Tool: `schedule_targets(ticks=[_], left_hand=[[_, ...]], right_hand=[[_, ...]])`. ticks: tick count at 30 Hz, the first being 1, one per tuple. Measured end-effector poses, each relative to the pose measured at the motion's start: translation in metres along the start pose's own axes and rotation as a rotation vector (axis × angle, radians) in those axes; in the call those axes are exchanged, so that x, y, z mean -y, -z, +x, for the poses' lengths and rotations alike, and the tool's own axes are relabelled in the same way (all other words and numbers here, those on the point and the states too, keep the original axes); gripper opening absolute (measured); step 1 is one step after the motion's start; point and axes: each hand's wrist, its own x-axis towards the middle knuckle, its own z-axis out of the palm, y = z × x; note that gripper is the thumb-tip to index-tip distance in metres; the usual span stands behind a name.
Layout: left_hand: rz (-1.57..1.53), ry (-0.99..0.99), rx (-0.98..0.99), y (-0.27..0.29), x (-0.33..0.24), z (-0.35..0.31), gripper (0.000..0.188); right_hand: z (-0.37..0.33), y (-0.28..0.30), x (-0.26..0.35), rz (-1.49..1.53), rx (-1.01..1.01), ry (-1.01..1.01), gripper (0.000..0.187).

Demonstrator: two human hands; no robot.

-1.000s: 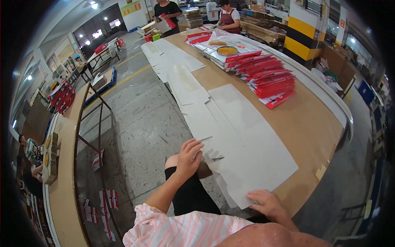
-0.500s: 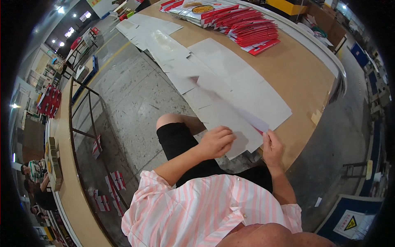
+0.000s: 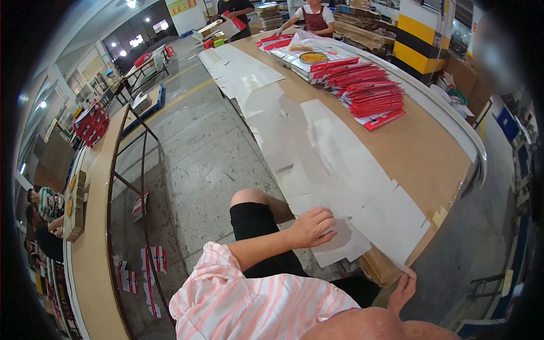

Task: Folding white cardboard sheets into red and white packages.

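Observation:
Flat white card blanks with slits and notched edges overlap along the table's near side. My right hand pinches the near right corner of a white card sheet at the table's corner. Over the left part of the blanks is my left hand, its fingers curled in. Whether anything is inside that hand is hidden. Below it a white flap shows, with a brown cardboard piece between it and my right hand.
Red-and-white folded packages lie fanned out on the brown tabletop. Two people stand at the far end, one in a dark red apron. Left is another long table with a brown stack; red-and-white pieces lie under it.
My right hand has moved right and toward me, carrying the sheet's corner from mid-pile to the table's corner. My left hand stays curled over the blanks. The view has tilted up.

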Motion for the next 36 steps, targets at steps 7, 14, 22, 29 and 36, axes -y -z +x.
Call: schedule_targets(ticks=[7, 14, 22, 29, 36], left_hand=[[0.331, -0.025, 0.194, -0.049, 0.02, 0.0, 0.029], [-0.14, -0.047, 0.36, -0.033, 0.006, -0.019, 0.025], [0.329, -0.167, 0.395, -0.006, 0.003, 0.046, 0.07], [0.292, -0.128, 0.77, -0.05, 0.029, 0.044, 0.042], [-0.081, 0.041, 0.915, -0.048, 0.055, 0.073, 0.022]], right_hand=[[0.007, -0.022, 0.028, -0.074, -0.032, 0.197, 0.016], [-0.001, 0.009, -0.015, 0.065, -0.006, 0.03, 0.017], [-0.005, 0.028, -0.014, 0.132, -0.027, 0.11, 0.016], [-0.017, 0.041, -0.026, 0.074, 0.028, 0.097, 0.013], [-0.011, 0.049, -0.025, -0.404, 0.128, 0.255, 0.023]])
